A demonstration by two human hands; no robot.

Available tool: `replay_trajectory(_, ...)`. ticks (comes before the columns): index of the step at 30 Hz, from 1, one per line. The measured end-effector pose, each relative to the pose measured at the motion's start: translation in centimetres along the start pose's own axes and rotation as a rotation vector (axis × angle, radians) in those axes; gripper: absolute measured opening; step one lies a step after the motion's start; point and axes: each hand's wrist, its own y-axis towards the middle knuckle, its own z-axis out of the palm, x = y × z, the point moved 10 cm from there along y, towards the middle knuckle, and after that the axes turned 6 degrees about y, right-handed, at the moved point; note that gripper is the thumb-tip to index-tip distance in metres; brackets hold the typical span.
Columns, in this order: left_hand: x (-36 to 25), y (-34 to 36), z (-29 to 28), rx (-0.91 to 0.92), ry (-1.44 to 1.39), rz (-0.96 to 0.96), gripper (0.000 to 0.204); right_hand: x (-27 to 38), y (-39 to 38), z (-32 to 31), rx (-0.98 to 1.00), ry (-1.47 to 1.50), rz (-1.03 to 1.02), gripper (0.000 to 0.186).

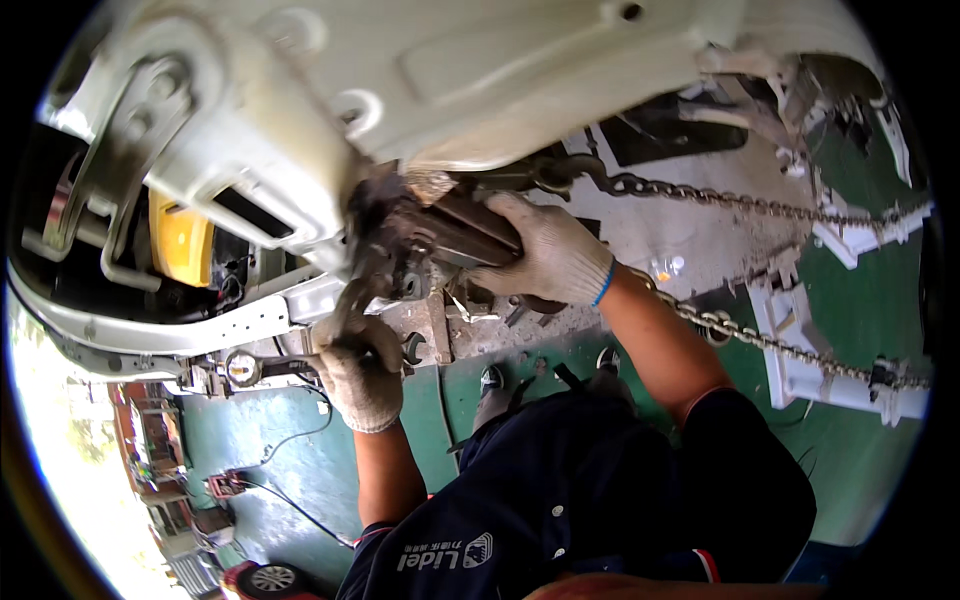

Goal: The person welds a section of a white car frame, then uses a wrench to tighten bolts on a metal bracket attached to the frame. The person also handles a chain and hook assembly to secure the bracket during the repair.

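Observation:
My left hand, in a pale knit work glove, is closed around a combination wrench. The wrench's ring end sticks out on the left and its open jaw on the right. A curved metal piece rises just above that hand, under the car frame. My right hand, gloved too, with a blue cuff edge, grips a rusty steel pulling clamp. The clamp sits against the end of the pale frame rail; its jaws are blurred and partly hidden.
A hook and chain run right from behind the clamp. A second chain passes beyond my right forearm toward white steel stands. The car underbody spans the top. Hoses cross the green floor; a red car stands lower left.

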Motion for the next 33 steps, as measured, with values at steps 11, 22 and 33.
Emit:
replay_trajectory(11, -0.6, 1.0, 0.9, -0.044, -0.057, -0.052, 0.056, 0.5, 0.6, -0.6, 0.015, 0.015, -0.105, 0.058)
replay_trajectory(22, -1.2, 1.3, 2.4, 0.123, -0.190, -0.015, 0.047, 0.2, 1.8, 0.6, 0.133, -0.040, -0.068, 0.057)
replay_trajectory(33, -0.9, 1.0, 1.7, -0.014, -0.153, -0.041, 0.052, 2.0, 2.1, -0.5, 0.005, -0.142, -0.177, 0.055)
